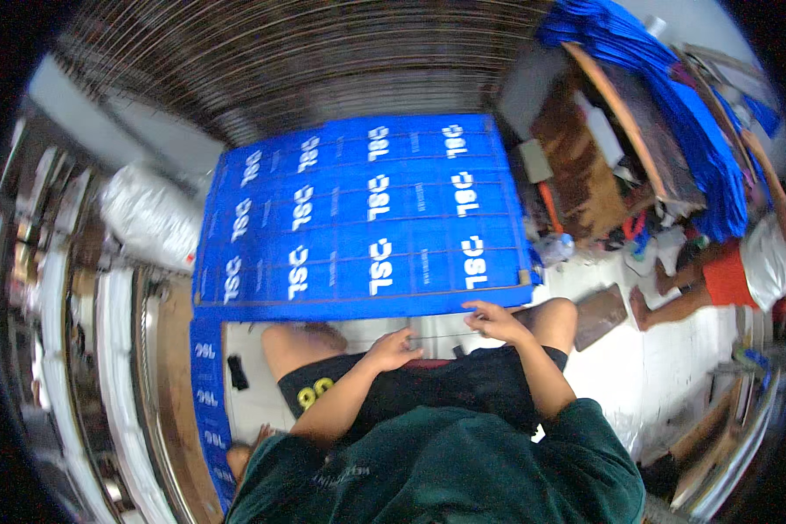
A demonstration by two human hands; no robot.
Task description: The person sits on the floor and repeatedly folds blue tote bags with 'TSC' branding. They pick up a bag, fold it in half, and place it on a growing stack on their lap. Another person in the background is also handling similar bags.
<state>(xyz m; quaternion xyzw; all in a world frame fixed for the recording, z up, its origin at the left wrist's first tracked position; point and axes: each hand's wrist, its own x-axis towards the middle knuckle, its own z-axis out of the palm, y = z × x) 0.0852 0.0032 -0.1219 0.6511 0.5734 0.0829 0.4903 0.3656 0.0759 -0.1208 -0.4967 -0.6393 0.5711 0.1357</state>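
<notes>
A thin dark strand [441, 338] runs between my two hands, above my lap. My left hand [391, 350] is closed at one end of it, fingers curled together. At the other end my right hand [496, 323] grips with its lower fingers, the index finger pointing out toward the blue sheet. Just beyond both hands lies that broad blue sheet [341, 223] with rows of white printing, stretched flat. Thin rods form a grid across it. Its near edge is close to my right fingertips; neither hand visibly grips it.
A dark wire grid [323, 61] rises behind the sheet. A narrow blue-covered strip [208, 393] and a plastic-wrapped bundle [148, 210] are at left. A wooden cabinet [576, 166], draped blue fabric [699, 131] and another person in red shorts [725, 275] are at right.
</notes>
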